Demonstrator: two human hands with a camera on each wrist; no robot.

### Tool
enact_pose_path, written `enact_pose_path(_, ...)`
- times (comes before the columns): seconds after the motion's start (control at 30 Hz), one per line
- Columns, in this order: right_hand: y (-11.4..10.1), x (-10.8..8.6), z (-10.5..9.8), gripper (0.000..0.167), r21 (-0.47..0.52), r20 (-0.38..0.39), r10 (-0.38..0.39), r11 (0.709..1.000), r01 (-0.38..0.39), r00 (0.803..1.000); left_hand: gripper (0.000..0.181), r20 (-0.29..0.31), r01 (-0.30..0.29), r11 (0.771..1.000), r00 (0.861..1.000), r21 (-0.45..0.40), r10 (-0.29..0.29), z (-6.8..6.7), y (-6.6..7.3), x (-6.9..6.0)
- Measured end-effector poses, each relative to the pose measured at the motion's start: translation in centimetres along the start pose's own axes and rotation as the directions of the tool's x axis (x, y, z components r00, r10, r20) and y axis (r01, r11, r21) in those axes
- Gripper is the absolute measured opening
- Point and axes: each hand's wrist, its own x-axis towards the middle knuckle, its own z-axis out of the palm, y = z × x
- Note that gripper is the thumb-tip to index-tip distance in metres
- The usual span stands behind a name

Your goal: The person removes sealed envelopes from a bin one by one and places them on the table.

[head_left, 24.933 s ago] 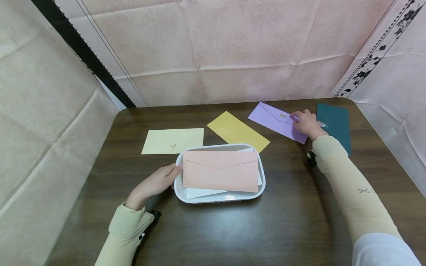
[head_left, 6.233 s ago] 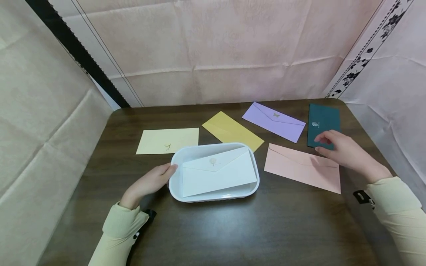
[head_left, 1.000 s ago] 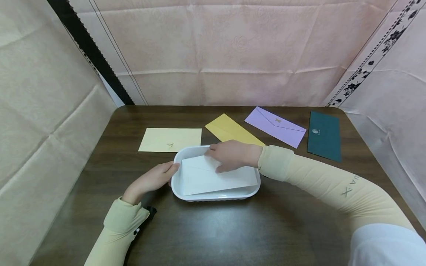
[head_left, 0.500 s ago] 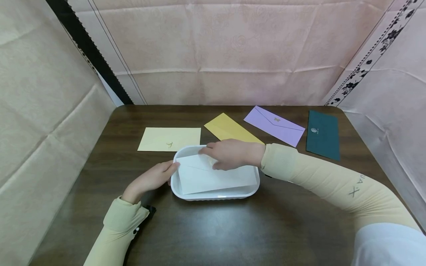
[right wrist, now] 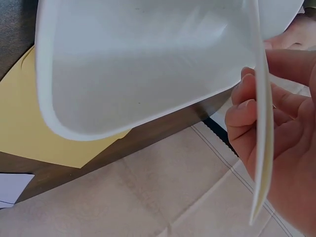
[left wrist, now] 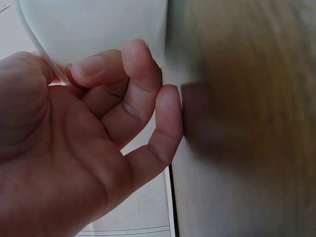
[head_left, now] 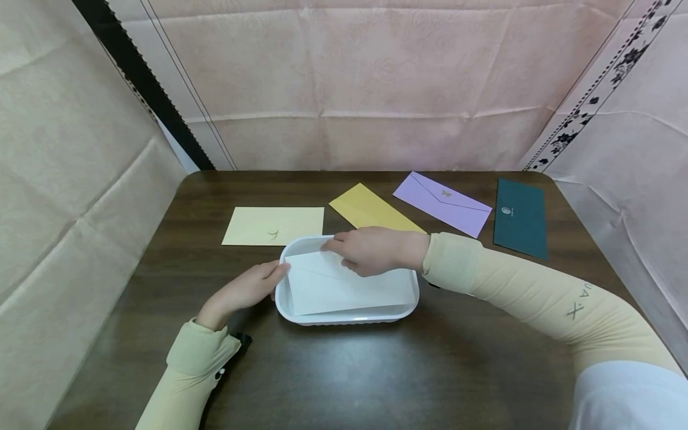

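My left hand (head_left: 242,292) grips the left end of a white tray (head_left: 349,319), thumb at the rim. In the left wrist view this hand's (left wrist: 74,138) fingers curl at the tray wall (left wrist: 98,29). My right hand (head_left: 371,251) is over the tray, pinching a white envelope (head_left: 344,292) near its upper edge. In the right wrist view the envelope (right wrist: 265,128) appears edge-on between the right hand's (right wrist: 291,148) fingers and thumb, apart from the bare tray floor (right wrist: 138,79). The hand covers part of the envelope's flap.
Across the back of the wooden table (head_left: 322,376) lie a cream envelope (head_left: 274,226), a yellow envelope (head_left: 371,206) partly behind the tray and hand, a lilac envelope (head_left: 443,203) and a dark green envelope (head_left: 520,218). The right forearm (head_left: 510,286) crosses the table's right side.
The pink envelope left the tray for the table at right; now it is out of sight. My right hand moved onto the white envelope, then slightly left, raising its left side. Left hand stays.
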Motion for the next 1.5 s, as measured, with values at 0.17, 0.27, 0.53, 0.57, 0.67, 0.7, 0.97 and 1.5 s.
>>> enact_pose_path(0.17,0.1,-0.4,-0.1,0.048,-0.027,-0.016,-0.019,0.999,0.019,1.0,0.046,0.002,-0.009,1.0,1.0,-0.008,0.009,0.0,0.0,0.1)
enact_pose_path(0.27,0.1,-0.8,-0.4,0.051,-0.037,-0.011,-0.018,0.999,0.017,1.0,0.046,0.005,-0.017,1.0,1.0,-0.018,0.017,0.0,0.0,0.0)
enact_pose_path(0.53,0.2,-2.1,-0.9,0.054,-0.036,-0.018,-0.009,0.999,0.008,1.0,0.043,0.002,-0.038,0.999,0.999,-0.022,0.038,-0.1,-0.1,-0.1)
enact_pose_path(0.57,0.2,-2.4,-0.9,0.054,-0.038,-0.023,-0.01,0.999,0.009,1.0,0.043,0.0,-0.038,0.999,0.999,-0.022,0.038,-0.1,-0.1,-0.2)
enact_pose_path(0.67,0.4,-3.1,-0.8,0.054,-0.045,-0.037,-0.015,0.999,0.014,0.999,0.043,-0.003,-0.042,0.999,0.999,-0.023,0.042,-0.1,-0.2,-0.2)
enact_pose_path(0.7,0.5,-3.4,-0.7,0.054,-0.044,-0.042,-0.014,0.999,0.012,0.999,0.043,-0.002,-0.043,0.999,0.999,-0.025,0.043,-0.1,-0.1,-0.2)
enact_pose_path(0.97,1.4,-5.3,-0.8,0.055,-0.01,-0.068,0.021,1.0,-0.022,0.997,0.041,0.011,-0.037,0.999,0.999,-0.032,0.038,-0.2,0.1,-0.3)
enact_pose_path(1.5,2.4,-10.4,-1.1,0.051,0.094,-0.079,0.146,0.986,-0.138,0.986,0.044,0.016,-0.041,0.999,0.999,-0.006,0.041,-0.1,-0.3,0.1)
